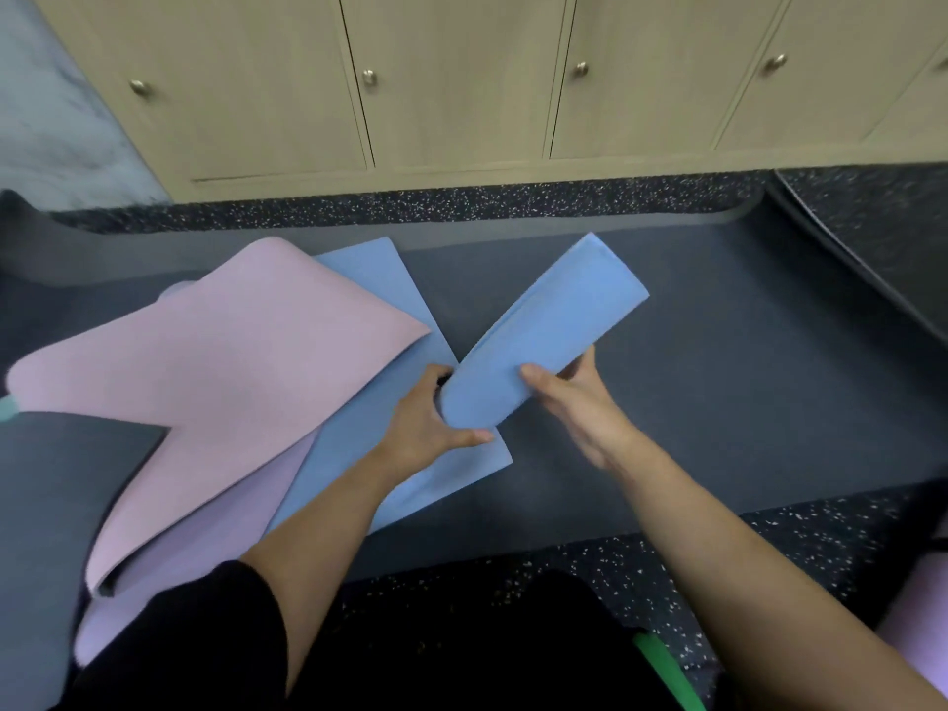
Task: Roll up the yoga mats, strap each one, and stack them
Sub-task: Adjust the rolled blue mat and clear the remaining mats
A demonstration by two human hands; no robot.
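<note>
On the left of the floor: pink mat, loose and doubled over, lying across the blue tail, the flat, unrolled part of the blue mat. Just right of it, left hand, fingers curled round the near-left end of the blue roll, thumb beneath. Loosely wound and flattish, apparently held just off the grey mat; long axis from near-left to far-right, tail leading off to the left. Further right, right hand at about mid-length, thumb on top, fingers wrapped behind, clamped on the roll. Both forearms stretched forward, left hand at the roll's end, right hand nearer its middle. Likely next: turning about that diagonal axis, toward the tail. At near right, what looks like a green strap, well apart from both hands.
</note>
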